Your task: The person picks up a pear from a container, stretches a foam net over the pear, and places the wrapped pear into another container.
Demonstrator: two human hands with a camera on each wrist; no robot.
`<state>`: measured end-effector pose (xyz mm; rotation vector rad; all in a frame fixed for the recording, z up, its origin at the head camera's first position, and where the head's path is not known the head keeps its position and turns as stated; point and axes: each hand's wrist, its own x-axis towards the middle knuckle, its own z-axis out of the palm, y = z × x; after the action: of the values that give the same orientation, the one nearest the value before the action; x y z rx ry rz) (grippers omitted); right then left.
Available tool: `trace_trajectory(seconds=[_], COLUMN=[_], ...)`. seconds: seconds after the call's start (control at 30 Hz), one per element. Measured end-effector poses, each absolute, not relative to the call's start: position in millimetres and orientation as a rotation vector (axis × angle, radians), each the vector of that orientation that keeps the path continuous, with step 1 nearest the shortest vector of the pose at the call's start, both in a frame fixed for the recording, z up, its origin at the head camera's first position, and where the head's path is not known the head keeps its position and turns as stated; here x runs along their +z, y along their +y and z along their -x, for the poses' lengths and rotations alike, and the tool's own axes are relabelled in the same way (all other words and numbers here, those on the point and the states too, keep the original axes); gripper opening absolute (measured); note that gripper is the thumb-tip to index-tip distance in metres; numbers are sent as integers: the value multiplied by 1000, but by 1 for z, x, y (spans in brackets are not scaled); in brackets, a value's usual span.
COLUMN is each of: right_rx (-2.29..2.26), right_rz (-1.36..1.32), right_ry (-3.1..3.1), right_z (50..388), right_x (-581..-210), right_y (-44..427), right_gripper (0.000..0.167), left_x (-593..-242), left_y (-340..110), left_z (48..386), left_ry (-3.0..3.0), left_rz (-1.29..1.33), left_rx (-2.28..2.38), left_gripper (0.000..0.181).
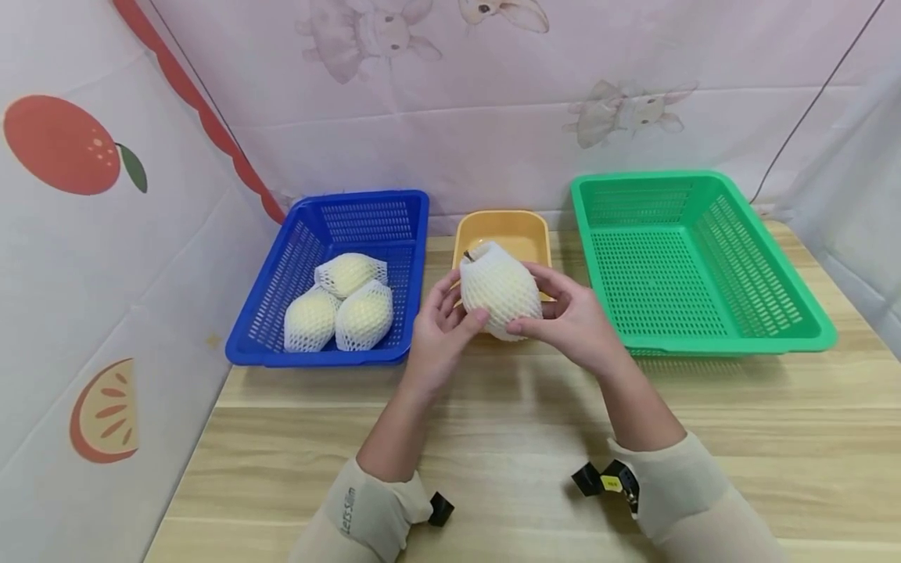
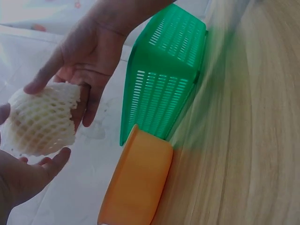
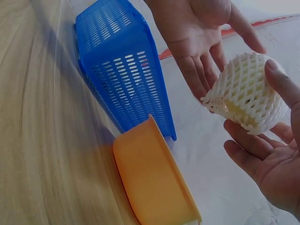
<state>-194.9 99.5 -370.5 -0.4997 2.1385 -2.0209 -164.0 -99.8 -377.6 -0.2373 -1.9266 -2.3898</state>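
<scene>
A pale yellow pear (image 1: 501, 288) in a white foam net is held up between both hands, its dark stem showing at the upper left. The left hand (image 1: 442, 338) holds its left side, with the thumb on the near face. On the other side the right hand (image 1: 579, 322) grips it, thumb in front and fingers behind. Both wrist views show the netted pear (image 2: 44, 119) raised above the table, and in the right wrist view the net's open end (image 3: 225, 105) lets bare fruit show. Behind and below the pear stands a yellow-orange bin (image 1: 501, 227), partly hidden.
At the left, a blue basket (image 1: 327, 358) contains three more netted pears (image 1: 364, 317). A green basket (image 1: 718, 344) with no fruit in it stands at the right. All stand on a wooden table (image 1: 493, 422) against a printed cloth backdrop (image 1: 493, 148).
</scene>
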Motion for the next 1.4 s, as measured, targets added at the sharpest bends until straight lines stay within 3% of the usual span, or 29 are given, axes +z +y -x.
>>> trace_trajectory(seconds=[0.5,0.83,1.4], right_rx=[-2002,-2180,-2283], right_rz=[584,608,668], right_ry=[2135,2081,2053], right_z=[190,189,188], right_x=[-365,-368,-367], right_y=[93,87,67], right_gripper=[65,66,64], left_x=[-373,-369,-357], left_y=[-94,-98,-112], left_z=[166,165,168], left_ry=[-1928,-2000,-2106], left_rz=[172,288,242], left_rx=[-2309,-2326,-2170], left_gripper=[63,74,65])
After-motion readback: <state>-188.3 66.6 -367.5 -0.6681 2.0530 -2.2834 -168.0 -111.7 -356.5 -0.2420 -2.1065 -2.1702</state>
